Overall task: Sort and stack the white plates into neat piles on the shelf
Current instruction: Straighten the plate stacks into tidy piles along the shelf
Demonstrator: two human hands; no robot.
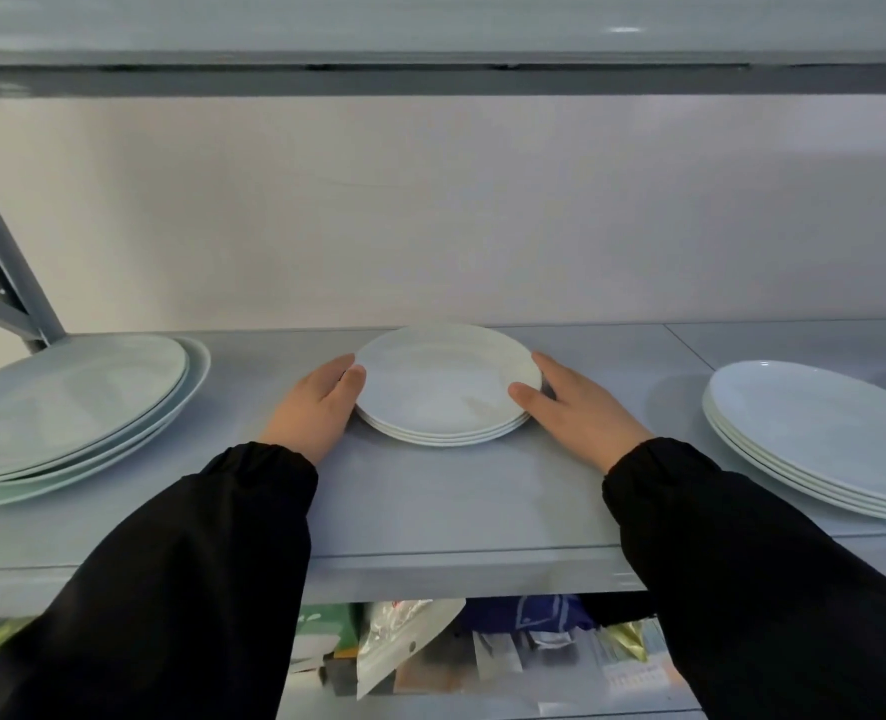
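**Glazed white plates: firm hold at the rims**

We have the small stack of round white glazed plates (446, 392) sitting mid-way along the grey metal shelf (430, 501), between a looser pile of larger white plates (77, 407) at the left and a tidy pile of larger white plates (820, 433) at the right. Our left hand (321, 407) and right hand (581, 413) clasp opposite rims, thumbs on top, fingers curled round the sides. We judge the stack stiff, fairly heavy, slick and breakable; lifting it calls for fingers under the lowest plate, so none slides off.
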